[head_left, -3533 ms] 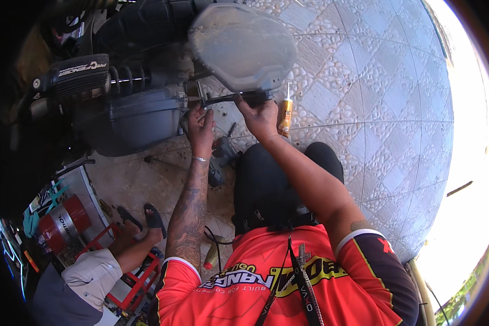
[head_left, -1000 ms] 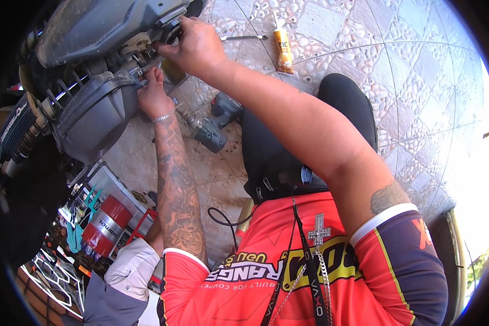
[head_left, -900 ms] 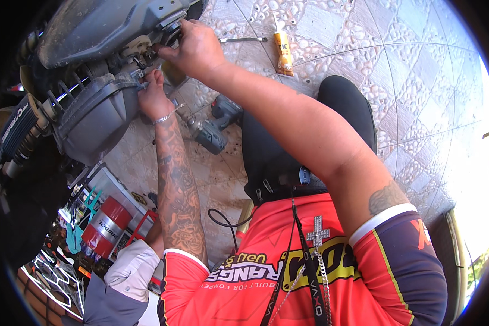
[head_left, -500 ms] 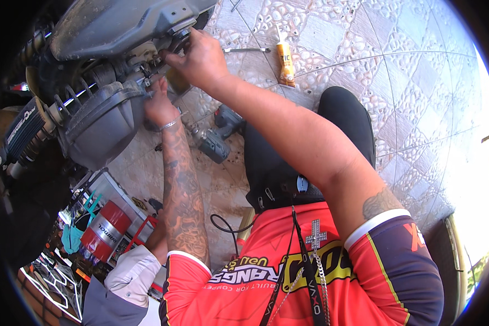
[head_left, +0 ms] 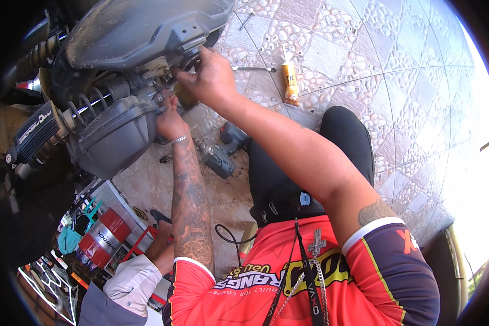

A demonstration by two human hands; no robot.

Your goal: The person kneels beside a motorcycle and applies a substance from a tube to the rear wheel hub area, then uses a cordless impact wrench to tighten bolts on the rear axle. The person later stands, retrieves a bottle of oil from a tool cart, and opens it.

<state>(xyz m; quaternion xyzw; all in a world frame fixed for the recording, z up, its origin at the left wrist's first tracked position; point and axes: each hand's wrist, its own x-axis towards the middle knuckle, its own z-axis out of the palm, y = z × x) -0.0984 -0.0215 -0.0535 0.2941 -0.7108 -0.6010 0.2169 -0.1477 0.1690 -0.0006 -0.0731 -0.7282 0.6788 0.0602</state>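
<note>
I am at the rear of a motorbike with a grey plastic mudguard (head_left: 119,32), a grey airbox-like housing (head_left: 111,141) and a shock absorber (head_left: 35,133). My right hand (head_left: 212,79) is closed at a black part under the mudguard's bracket; what exactly its fingers grip is partly hidden. My left hand (head_left: 171,119) is just below it, its fingers curled at small metal parts beside the housing's upper corner. A yellow tube (head_left: 290,84) lies on the floor right of my hands. A cordless power tool (head_left: 217,155) lies below them.
Another person's leg in light shorts (head_left: 133,282) is at lower left, beside a red drum (head_left: 104,237), a red frame and assorted items. A thin metal tool (head_left: 254,68) and a small rod (head_left: 246,22) lie on the tiled floor (head_left: 407,108). A black cord (head_left: 223,233) loops near my waist.
Since the oldest frame, my right hand has moved up and left onto parts under the mudguard, and my left hand stays beside it. Over the last second the view shifted, with both hands staying put.
</note>
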